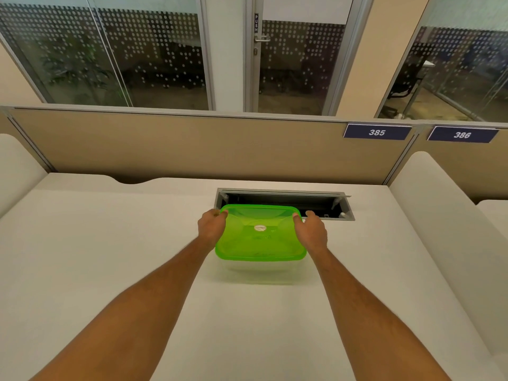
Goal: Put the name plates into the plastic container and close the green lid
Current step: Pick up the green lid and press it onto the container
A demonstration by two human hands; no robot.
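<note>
Both hands, left (211, 226) & right (312, 229), are gripping green lid (260, 234) edges w/ thumbs on top; plastic container (261, 272) prob light, slick, best held at sides.

Name plates (377, 132) read 385 and 386 (white on navy); door (256, 23) says PUSH.

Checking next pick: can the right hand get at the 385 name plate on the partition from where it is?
Probably yes. The 385 name plate hangs on the partition, up and right of the right hand, with nothing between them. But that hand is on the green lid and must let go first; reach looks long.
</note>
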